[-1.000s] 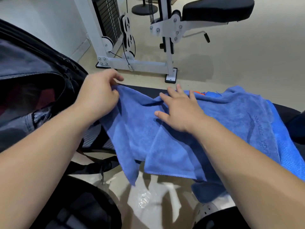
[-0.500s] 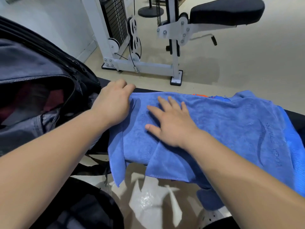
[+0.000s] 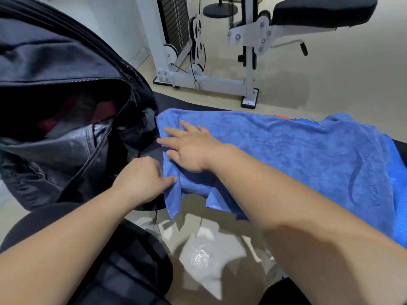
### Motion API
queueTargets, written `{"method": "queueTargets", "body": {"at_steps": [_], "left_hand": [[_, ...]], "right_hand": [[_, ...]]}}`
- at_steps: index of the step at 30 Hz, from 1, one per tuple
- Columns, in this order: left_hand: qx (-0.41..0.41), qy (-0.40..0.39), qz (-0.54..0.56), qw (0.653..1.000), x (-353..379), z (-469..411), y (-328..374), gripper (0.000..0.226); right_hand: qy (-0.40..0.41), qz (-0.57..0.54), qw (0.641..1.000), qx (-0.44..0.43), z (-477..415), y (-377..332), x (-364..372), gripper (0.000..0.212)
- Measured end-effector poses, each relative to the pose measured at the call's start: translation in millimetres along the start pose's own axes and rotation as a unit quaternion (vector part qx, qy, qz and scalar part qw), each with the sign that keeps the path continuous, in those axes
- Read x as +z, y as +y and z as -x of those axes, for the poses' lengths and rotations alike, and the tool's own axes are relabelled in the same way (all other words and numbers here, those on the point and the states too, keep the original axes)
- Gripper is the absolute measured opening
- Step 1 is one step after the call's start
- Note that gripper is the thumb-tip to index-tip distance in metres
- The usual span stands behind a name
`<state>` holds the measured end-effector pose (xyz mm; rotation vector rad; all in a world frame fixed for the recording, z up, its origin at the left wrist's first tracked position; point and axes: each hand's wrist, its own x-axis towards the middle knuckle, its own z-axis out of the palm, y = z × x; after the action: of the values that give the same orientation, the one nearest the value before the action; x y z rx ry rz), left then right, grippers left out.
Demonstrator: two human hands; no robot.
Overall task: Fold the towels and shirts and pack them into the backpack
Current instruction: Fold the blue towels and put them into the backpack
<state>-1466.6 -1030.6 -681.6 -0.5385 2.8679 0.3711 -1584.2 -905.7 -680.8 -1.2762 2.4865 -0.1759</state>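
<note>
A blue towel (image 3: 286, 155) lies spread along a dark bench, its near edge hanging over the side. My right hand (image 3: 189, 148) rests flat on its left end, fingers spread. My left hand (image 3: 143, 179) pinches the towel's near left edge between thumb and fingers. A black backpack (image 3: 55, 89) stands open at the left, right beside the towel's end; something red shows inside it. A bit of orange and blue cloth (image 3: 284, 118) peeks out behind the towel.
A white weight machine (image 3: 198, 62) with a black padded seat (image 3: 323, 9) stands on the beige floor beyond the bench. A black strap or pad (image 3: 123, 271) lies low at the left by my knee. The glossy floor shows below the bench.
My left hand has come down from the towel's far left corner to its near left edge and pinched it. My right hand slid left toward the towel's end.
</note>
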Motion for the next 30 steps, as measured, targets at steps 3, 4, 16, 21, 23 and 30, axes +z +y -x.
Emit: {"method": "queueTargets", "body": {"at_steps": [3, 4, 16, 21, 23, 30], "left_hand": [[0.04, 0.057, 0.038, 0.997, 8, 3, 0, 0.033], [0.05, 0.075, 0.053, 0.995, 10, 4, 1, 0.031], [0.146, 0.056, 0.162, 0.974, 23, -5, 20, 0.013], [0.164, 0.059, 0.173, 0.969, 19, -9, 28, 0.01], [0.168, 0.058, 0.162, 0.971, 18, -9, 30, 0.01], [0.134, 0.163, 0.124, 0.97, -26, -2, 19, 0.016]], "right_hand": [[-0.033, 0.035, 0.999, 0.01, -6, 4, 6, 0.048], [-0.02, 0.042, 0.999, 0.022, -4, 8, 8, 0.049], [0.046, 0.145, 0.971, 0.184, 11, 36, 7, 0.06], [0.068, 0.127, 0.967, 0.211, 7, 47, 9, 0.068], [0.093, 0.098, 0.965, 0.224, 5, 51, 7, 0.064], [0.223, -0.196, 0.939, 0.174, -23, 33, -26, 0.037]]}}
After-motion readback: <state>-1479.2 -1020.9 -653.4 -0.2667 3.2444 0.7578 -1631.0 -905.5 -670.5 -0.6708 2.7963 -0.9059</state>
